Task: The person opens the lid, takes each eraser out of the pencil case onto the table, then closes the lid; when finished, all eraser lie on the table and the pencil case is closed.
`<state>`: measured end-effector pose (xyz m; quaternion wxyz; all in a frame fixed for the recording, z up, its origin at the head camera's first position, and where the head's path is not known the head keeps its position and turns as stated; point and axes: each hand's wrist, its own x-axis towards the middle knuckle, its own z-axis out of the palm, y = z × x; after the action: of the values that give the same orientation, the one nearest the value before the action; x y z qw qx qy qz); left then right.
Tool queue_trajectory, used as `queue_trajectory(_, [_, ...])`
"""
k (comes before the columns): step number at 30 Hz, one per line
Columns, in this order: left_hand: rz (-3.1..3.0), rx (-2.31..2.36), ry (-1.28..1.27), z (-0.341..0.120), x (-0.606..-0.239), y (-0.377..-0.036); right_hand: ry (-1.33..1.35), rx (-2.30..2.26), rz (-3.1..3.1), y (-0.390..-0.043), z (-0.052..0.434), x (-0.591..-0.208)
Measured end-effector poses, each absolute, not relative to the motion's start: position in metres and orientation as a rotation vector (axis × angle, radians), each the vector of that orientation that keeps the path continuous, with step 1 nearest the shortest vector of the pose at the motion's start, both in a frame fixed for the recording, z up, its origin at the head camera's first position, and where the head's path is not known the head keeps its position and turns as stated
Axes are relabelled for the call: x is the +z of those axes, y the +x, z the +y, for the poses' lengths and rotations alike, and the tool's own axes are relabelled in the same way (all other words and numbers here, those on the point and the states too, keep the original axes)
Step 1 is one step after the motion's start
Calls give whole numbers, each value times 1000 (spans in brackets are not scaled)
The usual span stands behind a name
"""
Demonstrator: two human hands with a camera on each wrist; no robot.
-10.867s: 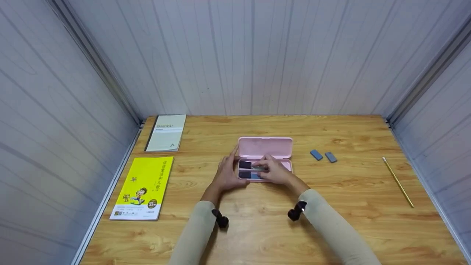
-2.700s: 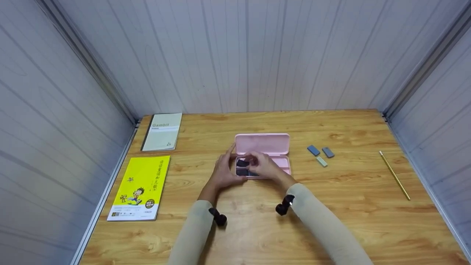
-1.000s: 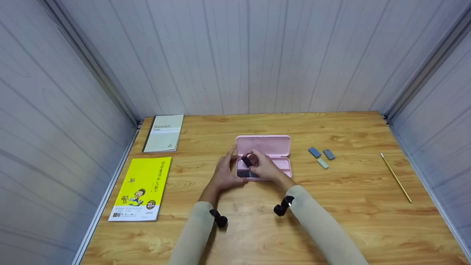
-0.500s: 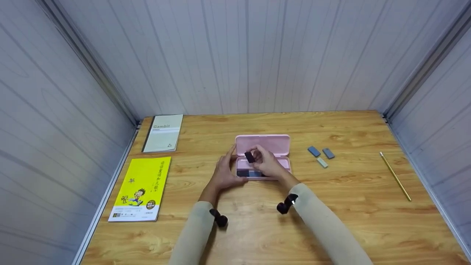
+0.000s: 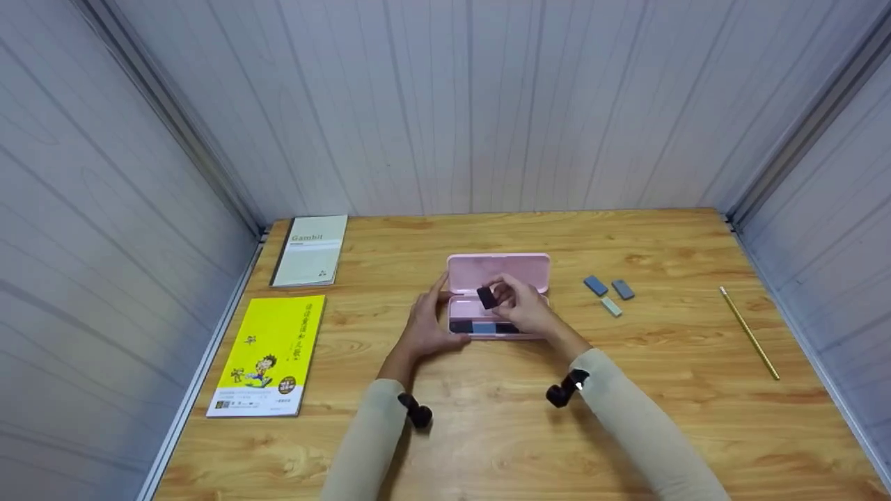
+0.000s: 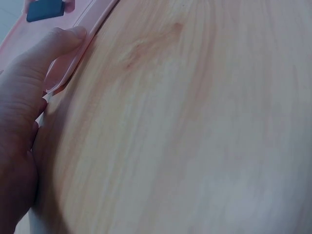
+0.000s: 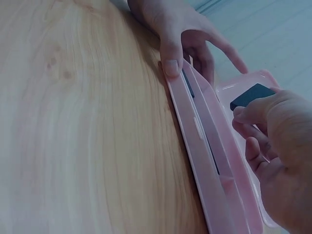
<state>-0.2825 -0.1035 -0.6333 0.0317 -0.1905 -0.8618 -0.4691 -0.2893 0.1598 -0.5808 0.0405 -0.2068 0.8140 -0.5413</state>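
Observation:
An open pink pencil case (image 5: 498,268) lies mid-table, its lid standing up at the back. My left hand (image 5: 438,307) grips the case's left end, with the thumb on the front rim (image 7: 171,66). My right hand (image 5: 498,295) pinches a small dark eraser (image 5: 486,298) just above the case's tray. The right wrist view shows this eraser (image 7: 251,96) held at my fingertips over the case (image 7: 204,161). A dark and a blue eraser (image 5: 482,326) still lie in the tray. In the left wrist view my thumb (image 6: 58,44) presses the pink rim (image 6: 73,61).
Three small erasers, blue (image 5: 595,285), grey-blue (image 5: 622,289) and pale green (image 5: 610,306), lie to the right of the case. A yellow pencil (image 5: 750,341) is near the right wall. A yellow booklet (image 5: 271,355) and a grey notebook (image 5: 310,250) lie at the left.
My right hand has lifted a dark eraser out of the tray and carried it slightly right. Earlier a pale green eraser joined the two on the table. My left hand has stayed put.

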Motion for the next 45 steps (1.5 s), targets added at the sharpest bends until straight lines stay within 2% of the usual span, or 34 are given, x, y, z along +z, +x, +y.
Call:
queue_trajectory(25, [-2768, -1405, -524, -101, -632, -283, -479, -1691, 2586, -287, 268, -576])
queue_trajectory(45, [-2730, -1477, -467, -102, -635, -285, -262, -1704, 2720, -263, 369, -585])
